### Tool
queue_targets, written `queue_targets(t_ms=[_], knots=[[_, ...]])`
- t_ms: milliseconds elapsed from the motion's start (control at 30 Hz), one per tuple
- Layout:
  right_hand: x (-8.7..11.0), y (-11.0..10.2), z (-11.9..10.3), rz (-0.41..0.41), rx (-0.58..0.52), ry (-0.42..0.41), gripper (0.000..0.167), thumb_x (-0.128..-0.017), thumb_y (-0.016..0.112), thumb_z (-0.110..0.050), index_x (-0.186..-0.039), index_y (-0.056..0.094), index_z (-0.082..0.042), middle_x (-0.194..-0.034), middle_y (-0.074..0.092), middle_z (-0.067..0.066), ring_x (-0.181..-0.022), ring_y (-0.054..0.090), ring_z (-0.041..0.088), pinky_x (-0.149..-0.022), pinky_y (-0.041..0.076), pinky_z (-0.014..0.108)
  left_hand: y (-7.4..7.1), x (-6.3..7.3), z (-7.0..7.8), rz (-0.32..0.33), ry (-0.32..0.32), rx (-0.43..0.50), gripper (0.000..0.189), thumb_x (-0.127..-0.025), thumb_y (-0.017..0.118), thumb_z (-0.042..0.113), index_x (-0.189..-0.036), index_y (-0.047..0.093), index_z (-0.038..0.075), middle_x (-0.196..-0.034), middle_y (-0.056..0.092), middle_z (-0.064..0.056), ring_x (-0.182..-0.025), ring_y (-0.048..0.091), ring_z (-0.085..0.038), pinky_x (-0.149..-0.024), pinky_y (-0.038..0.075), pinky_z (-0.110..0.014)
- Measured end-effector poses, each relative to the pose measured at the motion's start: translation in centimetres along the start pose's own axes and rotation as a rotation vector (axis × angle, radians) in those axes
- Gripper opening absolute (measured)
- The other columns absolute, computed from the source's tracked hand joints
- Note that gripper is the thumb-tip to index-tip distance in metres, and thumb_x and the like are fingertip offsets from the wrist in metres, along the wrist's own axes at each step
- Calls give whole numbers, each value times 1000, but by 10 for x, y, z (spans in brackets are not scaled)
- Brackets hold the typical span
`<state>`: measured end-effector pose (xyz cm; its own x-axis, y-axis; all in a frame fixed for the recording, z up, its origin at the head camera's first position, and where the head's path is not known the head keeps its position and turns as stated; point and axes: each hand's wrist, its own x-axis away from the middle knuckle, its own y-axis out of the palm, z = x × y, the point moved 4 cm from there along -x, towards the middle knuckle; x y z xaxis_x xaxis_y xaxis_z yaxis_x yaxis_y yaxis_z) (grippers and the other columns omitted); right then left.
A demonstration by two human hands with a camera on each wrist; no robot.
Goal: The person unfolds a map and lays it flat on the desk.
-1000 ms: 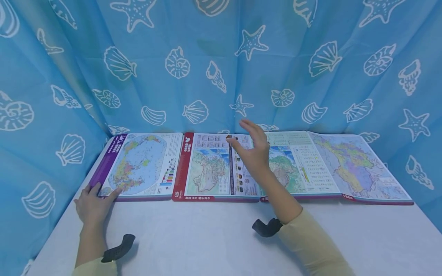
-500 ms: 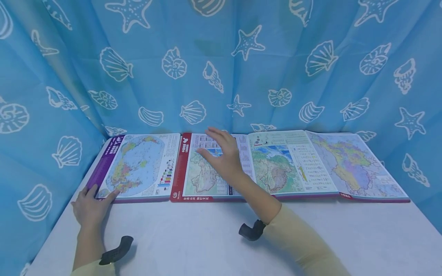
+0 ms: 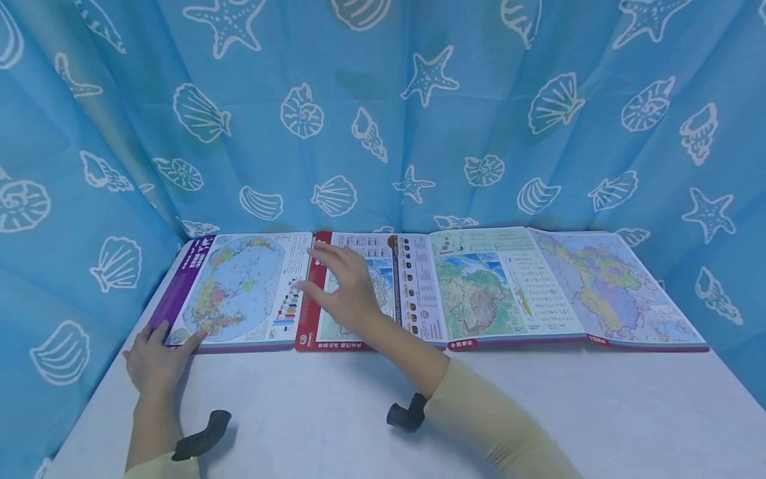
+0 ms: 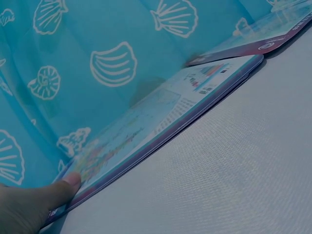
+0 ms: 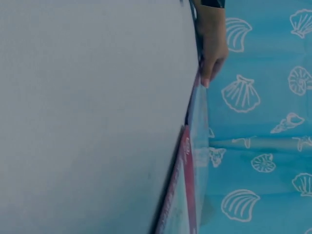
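Note:
My left hand (image 3: 157,359) rests on the near left corner of a purple-edged world map (image 3: 239,286), its fingers spread. In the left wrist view the thumb (image 4: 68,185) lies on that map's near edge. Over the left part of a red-edged map (image 3: 311,313) is my right hand (image 3: 344,286), thumb and fingers apart, holding nothing. Its fingertips reach toward the seam with the world map. Part of the red-edged map's picture is hidden beneath this hand. The right wrist view shows the left hand (image 5: 213,48) at the far end of the row.
Further right in the row lie a green relief map (image 3: 479,286) and a colourful map (image 3: 610,286), its right side slanting. A blue shell-patterned curtain (image 3: 359,113) hangs right behind the maps. White cloth (image 3: 287,406) covers the table.
My right hand has swept left, from the middle of the row to the left part of the red-edged map. The left hand has stayed on its corner. The maps look unmoved.

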<state>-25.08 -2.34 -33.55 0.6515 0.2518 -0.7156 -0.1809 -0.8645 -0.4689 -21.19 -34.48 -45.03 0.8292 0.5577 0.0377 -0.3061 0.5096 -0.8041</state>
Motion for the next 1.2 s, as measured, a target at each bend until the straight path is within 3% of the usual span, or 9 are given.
queue_targets(t_ms=[167,567,1200], knots=[[7,14,0,-68,35,36,52,-78,78,-26,-124,60,-10,-130,58,5,-122,51,18,-104,42,36,0,0,0,-1,-8,24,85,-87,63,43,-149,20,2,-151,12,-31,-139,5,-51,-112,-3,-64],[24,50,8,-340,173,244,58,-82,71,-39,-134,52,-19,-139,51,0,-131,43,17,-108,37,41,0,0,0,1,-31,37,83,-88,63,42,-149,22,3,-152,11,-30,-140,3,-51,-111,1,-66],[49,90,32,-539,179,450,66,-83,71,-38,-140,46,-14,-146,43,6,-134,40,23,-106,38,41,-1,2,-1,3,-32,47,83,-88,62,43,-149,22,4,-151,12,-31,-139,7,-51,-110,2,-67]])
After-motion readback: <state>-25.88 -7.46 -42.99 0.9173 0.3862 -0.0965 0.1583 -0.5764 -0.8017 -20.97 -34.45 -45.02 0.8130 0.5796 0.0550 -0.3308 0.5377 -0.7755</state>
